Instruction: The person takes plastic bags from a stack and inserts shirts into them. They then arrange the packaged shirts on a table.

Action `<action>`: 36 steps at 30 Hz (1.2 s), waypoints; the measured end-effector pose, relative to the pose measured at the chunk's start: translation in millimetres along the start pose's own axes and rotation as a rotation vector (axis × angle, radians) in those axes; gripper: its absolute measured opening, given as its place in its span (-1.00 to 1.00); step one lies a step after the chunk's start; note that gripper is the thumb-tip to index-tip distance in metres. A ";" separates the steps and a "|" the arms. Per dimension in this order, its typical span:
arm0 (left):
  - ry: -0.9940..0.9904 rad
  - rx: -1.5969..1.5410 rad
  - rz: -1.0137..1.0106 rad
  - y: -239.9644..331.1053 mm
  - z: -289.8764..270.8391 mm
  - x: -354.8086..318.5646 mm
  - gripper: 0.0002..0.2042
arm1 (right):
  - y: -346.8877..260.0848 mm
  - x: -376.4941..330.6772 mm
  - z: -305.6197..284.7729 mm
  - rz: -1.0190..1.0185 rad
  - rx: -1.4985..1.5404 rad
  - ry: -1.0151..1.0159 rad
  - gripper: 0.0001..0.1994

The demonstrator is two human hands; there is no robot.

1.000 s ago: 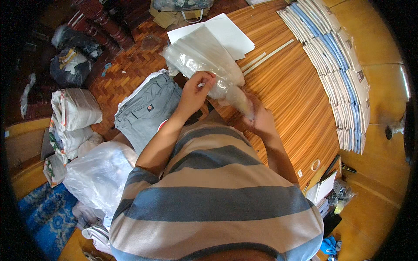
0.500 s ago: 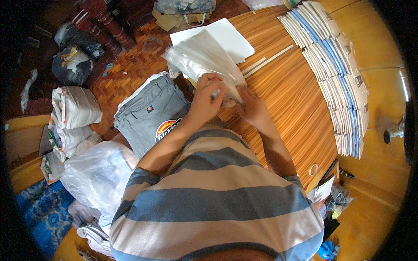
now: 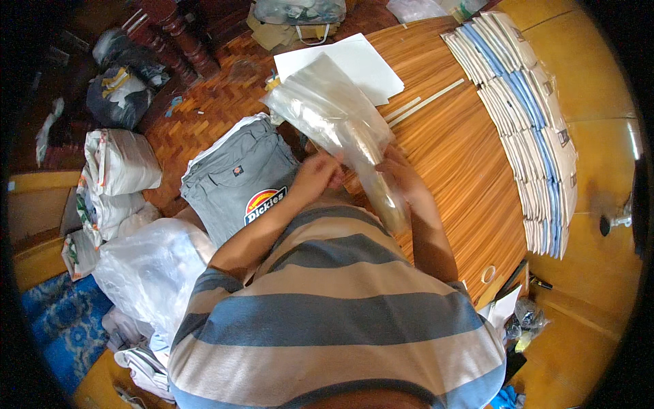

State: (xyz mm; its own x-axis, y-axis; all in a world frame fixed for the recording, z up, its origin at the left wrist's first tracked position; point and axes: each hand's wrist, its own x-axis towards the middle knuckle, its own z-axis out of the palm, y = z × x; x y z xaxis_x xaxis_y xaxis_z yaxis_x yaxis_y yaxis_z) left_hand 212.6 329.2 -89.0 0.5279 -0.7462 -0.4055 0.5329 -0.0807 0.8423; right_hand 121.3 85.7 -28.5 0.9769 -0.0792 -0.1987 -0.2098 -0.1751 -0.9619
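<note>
A clear plastic bag [image 3: 320,102] stretches from the white sheets down past both hands, its lower part hanging in front of my striped shirt. My right hand [image 3: 409,183] is closed on the bag's right edge, fingers bent over the film. Beside the bag's left edge my left hand [image 3: 319,178] is closed, its fingers curled inward; whether film is pinched in them is hidden. Left of that hand lies a stack of folded grey trousers [image 3: 238,163] with a coloured label. White sheets [image 3: 368,65] lie flat under the bag's far end.
Rows of packed folded garments [image 3: 521,129] line the right side of the wooden table [image 3: 463,184]. Two pale strips [image 3: 429,102] and a tape roll [image 3: 488,274] lie on it. At left are white sacks [image 3: 122,163] and a crumpled plastic sheet [image 3: 153,266].
The bag's lower part has opened out and now hangs down toward me. My left hand has drawn down and left, away from the right hand; the right hand has shifted slightly right.
</note>
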 end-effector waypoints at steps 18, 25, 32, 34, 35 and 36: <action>-0.441 -0.351 -0.239 22.8 19.5 -14.9 -0.47 | -36.6 -96.3 3.1 0.318 0.131 0.151 -0.69; 0.739 0.649 0.475 54.8 -99.0 -6.0 -0.57 | 11.1 -111.0 43.3 0.281 0.364 0.487 -0.71; 0.567 0.681 0.559 103.3 -108.3 59.2 -0.51 | 22.2 -98.6 56.6 0.473 0.623 0.403 -0.67; 0.590 0.708 0.578 97.8 -96.8 61.8 -0.50 | 19.1 -74.6 58.3 0.430 0.592 0.355 -0.67; 0.586 0.720 0.587 92.3 -88.6 58.3 -0.51 | 15.6 -65.7 63.2 0.358 0.575 0.332 -0.69; 0.582 0.732 0.597 86.6 -79.8 54.8 -0.51 | 11.8 -56.7 66.0 0.286 0.557 0.309 -0.70</action>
State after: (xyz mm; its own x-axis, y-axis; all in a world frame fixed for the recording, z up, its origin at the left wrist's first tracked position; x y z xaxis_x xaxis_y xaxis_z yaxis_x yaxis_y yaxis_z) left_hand 340.5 334.0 -66.6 0.9020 -0.3863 0.1927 -0.3289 -0.3258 0.8864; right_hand 66.1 152.8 -40.9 0.8128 -0.3371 -0.4751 -0.3235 0.4171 -0.8493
